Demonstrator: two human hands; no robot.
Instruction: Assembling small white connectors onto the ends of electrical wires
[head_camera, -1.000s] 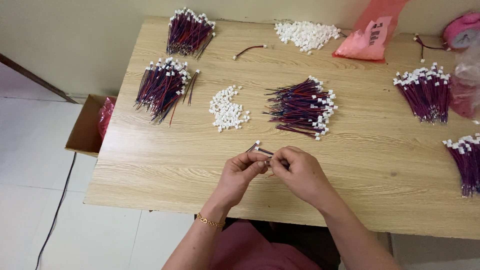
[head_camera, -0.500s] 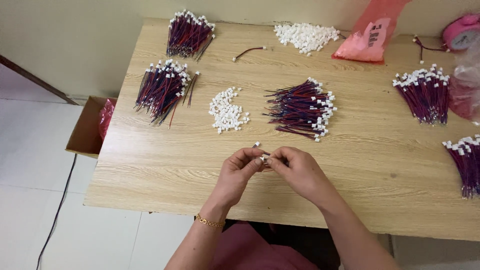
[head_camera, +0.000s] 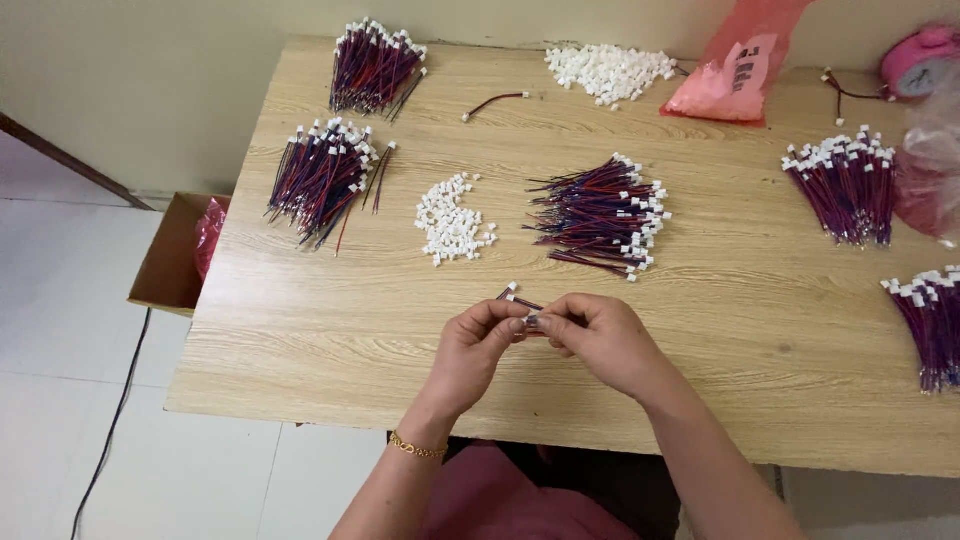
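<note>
Red and dark wires make up the short wire lead (head_camera: 520, 302) pinched between both hands above the near middle of the wooden table (head_camera: 330, 320). Its white plug end pokes out to the far left of the fingers. Left hand (head_camera: 475, 350) and right hand (head_camera: 600, 340) meet fingertip to fingertip, each closed tight on the lead. Just beyond them lie a small heap of white connectors (head_camera: 452, 220) and, to its right, a loose bundle of wired leads (head_camera: 600, 215).
</note>
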